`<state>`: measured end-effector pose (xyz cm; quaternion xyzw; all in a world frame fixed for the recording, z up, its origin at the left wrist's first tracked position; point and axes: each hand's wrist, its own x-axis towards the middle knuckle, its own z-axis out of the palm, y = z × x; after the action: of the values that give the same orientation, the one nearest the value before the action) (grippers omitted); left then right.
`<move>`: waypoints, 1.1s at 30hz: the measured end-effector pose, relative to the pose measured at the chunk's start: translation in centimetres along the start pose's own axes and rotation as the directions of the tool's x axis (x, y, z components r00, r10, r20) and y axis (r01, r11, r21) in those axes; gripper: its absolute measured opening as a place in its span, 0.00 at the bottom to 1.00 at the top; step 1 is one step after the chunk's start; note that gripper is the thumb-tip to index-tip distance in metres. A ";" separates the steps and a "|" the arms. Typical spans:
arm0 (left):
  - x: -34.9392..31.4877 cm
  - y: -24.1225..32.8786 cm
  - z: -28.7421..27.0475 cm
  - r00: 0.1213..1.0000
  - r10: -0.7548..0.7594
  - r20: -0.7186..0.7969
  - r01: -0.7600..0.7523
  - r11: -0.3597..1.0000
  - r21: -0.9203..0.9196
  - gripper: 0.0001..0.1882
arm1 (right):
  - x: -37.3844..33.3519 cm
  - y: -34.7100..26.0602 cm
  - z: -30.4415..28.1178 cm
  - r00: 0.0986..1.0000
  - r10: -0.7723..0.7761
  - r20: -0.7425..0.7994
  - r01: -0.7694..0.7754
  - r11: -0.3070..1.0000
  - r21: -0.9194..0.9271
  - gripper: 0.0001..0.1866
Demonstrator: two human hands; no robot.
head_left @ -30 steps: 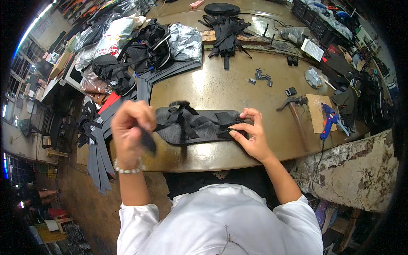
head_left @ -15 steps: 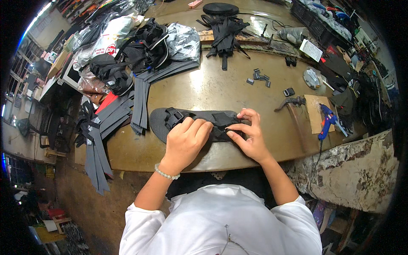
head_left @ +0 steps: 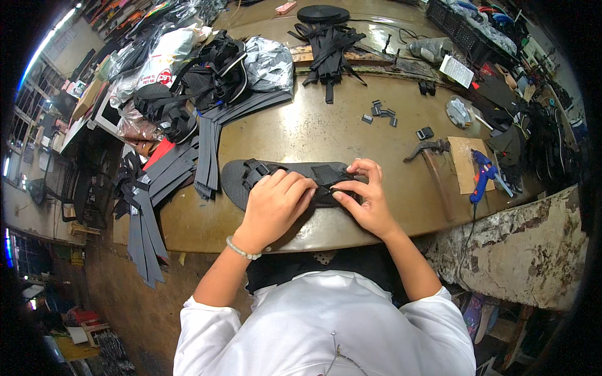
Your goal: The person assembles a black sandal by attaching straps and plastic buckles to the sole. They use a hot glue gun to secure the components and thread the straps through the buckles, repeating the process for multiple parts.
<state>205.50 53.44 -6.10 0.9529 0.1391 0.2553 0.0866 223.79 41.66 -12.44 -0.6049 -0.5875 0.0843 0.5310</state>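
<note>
Round brown worktable under both hands, near edge just below the wrists. Pile of bags and black strap bundles well beyond and left of the left hand; flat grey strap strips fanned out just left of it, some hanging off the table edge. Black sandal sole lying flat, lengthwise across the table, directly beneath both hands; rounded end sticking out left of the left hand, with strap loop and buckle just past the knuckles. Left hand palm down, fingers curled, pressing on the middle of the sole, bead bracelet on the wrist. Right hand touching the sole's right part, thumb and forefinger pinched on a black strap there, other fingers arched above. Hammer near, right of the right hand; blue glue gun further right on a cardboard piece. Small black buckles scattered well beyond the right hand.
</note>
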 end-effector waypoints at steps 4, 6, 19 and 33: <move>0.3 -0.1 -0.5 0.988 -0.029 0.150 0.053 0.986 -0.161 0.11 | 0.1 0.0 0.0 1.000 -0.003 0.002 0.003 1.000 -0.006 0.08; 0.4 -0.2 -0.4 0.983 -0.070 0.167 0.102 0.977 -0.190 0.12 | 0.1 0.0 0.0 1.000 -0.007 0.009 0.007 1.000 -0.015 0.08; 1.1 -1.1 0.3 0.898 -0.200 0.392 0.355 0.856 -0.376 0.15 | 0.4 0.1 0.0 0.999 -0.047 0.023 0.048 0.997 -0.062 0.09; 0.3 -0.5 0.8 0.939 -0.135 0.317 0.245 0.909 -0.337 0.13 | 0.9 -0.5 0.5 0.995 -0.055 0.079 0.069 0.981 -0.182 0.13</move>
<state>206.07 53.90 -6.78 0.9277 0.1673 0.1266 0.3089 223.37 42.54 -11.87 -0.6292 -0.6306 0.0354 0.4530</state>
